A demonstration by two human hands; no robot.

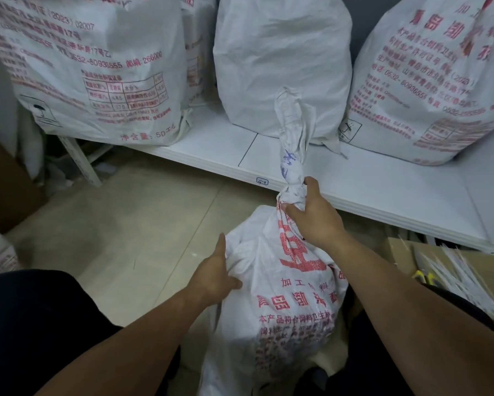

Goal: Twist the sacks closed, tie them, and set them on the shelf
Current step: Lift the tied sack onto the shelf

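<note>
Sack print: the sack (pixel 283 298) carries large red characters, with "加工" and "本产品符合饲料卫生" below; the blue scrawl on its neck (pixel 293 138) is unreadable.
Shelved print: the far-left sack (pixel 97 67) reads "0532-80936555", "邮编: 266000" and "净含量: 50".
Sack place: near centre on the floor, in front of the white shelf (pixel 368 190).
Right hand (pixel 314 215): clenched round the twisted neck at its base.
Left hand (pixel 214 277): fingers laid against the sack's left flank, thumb up, well apart from the right.
</note>
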